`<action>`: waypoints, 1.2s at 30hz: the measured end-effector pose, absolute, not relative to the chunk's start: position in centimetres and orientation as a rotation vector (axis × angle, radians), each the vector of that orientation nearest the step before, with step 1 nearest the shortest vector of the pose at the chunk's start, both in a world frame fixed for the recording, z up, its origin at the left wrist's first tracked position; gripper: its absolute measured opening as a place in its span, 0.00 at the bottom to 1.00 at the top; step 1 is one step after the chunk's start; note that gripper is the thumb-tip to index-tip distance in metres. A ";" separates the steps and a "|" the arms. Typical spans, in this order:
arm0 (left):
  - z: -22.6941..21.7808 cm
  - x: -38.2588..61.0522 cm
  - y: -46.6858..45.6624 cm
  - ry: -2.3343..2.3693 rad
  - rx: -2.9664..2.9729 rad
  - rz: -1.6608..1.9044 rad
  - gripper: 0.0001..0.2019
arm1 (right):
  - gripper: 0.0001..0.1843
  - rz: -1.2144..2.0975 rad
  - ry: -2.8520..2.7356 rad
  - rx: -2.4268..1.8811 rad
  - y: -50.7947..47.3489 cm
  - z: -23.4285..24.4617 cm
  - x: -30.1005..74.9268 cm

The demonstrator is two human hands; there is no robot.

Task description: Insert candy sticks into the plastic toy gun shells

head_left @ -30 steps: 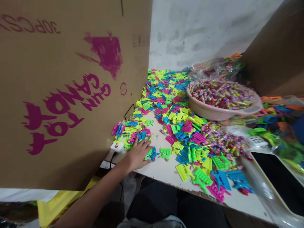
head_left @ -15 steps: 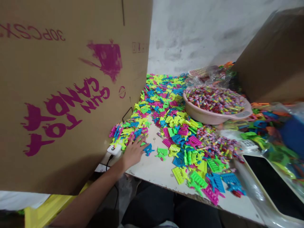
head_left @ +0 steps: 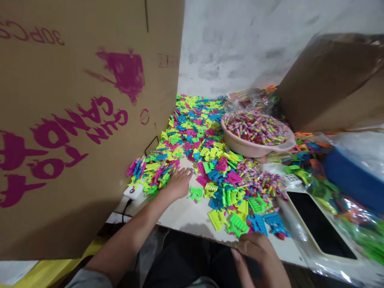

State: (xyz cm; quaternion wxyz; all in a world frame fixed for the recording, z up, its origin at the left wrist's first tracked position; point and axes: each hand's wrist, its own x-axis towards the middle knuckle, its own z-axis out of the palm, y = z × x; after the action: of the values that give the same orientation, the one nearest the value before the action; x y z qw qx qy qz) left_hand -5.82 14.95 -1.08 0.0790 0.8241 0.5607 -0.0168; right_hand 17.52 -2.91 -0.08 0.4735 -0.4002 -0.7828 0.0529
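My left hand [head_left: 179, 184] lies palm down on the white table, fingers stretched forward. It rests beside a heap of coloured plastic pieces [head_left: 154, 168]; whatever is under the palm is hidden. A green comb-like plastic piece [head_left: 196, 193] lies just right of it. At the table's front edge is my right hand [head_left: 261, 254], fingers curled and thumb below them; what they hold, if anything, is hidden. Nearest to it are a green plastic piece [head_left: 237, 226] and a blue plastic piece [head_left: 257, 224].
A large cardboard box [head_left: 90, 160] walls off the left. A pink basin [head_left: 255, 149] of wrapped candies stands behind more loose candies [head_left: 261, 176]. A phone [head_left: 319, 224] lies at the right, near a blue tub [head_left: 354, 180]. A white plug-in device [head_left: 133, 192] sits at the left edge.
My left hand has shifted right and forward, and the blue piece beside it no longer shows. My right hand has come in at the front edge, where a pink piece lay. The view has turned right.
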 end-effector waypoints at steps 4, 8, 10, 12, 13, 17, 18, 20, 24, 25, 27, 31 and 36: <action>-2.5 -3.2 18.3 1.747 2.369 0.056 0.22 | 0.04 0.075 -1.907 -1.055 -2.6 -0.2 17.9; -2.2 -3.5 17.8 1.770 2.259 0.134 0.15 | 0.06 0.104 -1.873 -1.137 -3.5 -1.5 18.9; -1.2 -4.3 15.8 1.726 2.217 0.187 0.14 | 0.08 0.110 -1.847 -1.190 -3.7 -2.0 19.1; 0.1 -4.6 12.9 1.608 2.209 0.240 0.10 | 0.09 0.079 -1.828 -1.241 -3.6 -2.1 18.7; 0.7 -4.5 11.2 1.533 2.209 0.261 0.08 | 0.09 0.045 -1.835 -1.263 -3.5 -2.1 18.3; 0.9 -2.5 4.5 1.039 1.825 0.494 0.02 | 0.17 -0.048 -1.972 -1.327 -2.6 -2.2 15.9; 0.4 -1.8 3.3 0.995 1.656 0.574 0.02 | 0.18 -0.017 -2.002 -1.340 -2.5 -2.4 15.4; -1.0 -0.9 1.8 0.946 1.403 0.676 0.06 | 0.18 0.067 -2.019 -1.368 -2.5 -3.0 15.0; -3.1 -1.1 3.4 1.276 1.566 0.842 0.14 | 0.16 0.266 -1.881 -1.423 -3.0 -4.1 16.1; -3.4 -1.3 4.5 1.462 1.695 0.853 0.15 | 0.14 0.360 -1.803 -1.436 -3.2 -4.2 16.5; -3.8 -1.7 6.9 1.794 1.890 0.758 0.16 | 0.13 0.585 -1.615 -1.456 -3.5 -4.2 17.2; -4.6 -1.9 10.1 1.902 1.924 0.659 0.17 | 0.20 0.932 -1.220 -1.434 -3.9 -4.2 17.6; -5.1 -2.4 9.8 1.783 1.885 0.688 0.14 | 0.25 1.162 -0.992 -1.362 -4.0 -4.4 17.4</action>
State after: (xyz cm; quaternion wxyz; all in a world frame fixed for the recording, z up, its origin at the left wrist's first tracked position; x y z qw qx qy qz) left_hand -2.35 9.83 -5.10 0.2267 0.6841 0.6468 0.2495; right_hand 17.42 -4.00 -4.42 0.5204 -0.5681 -0.4140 0.4849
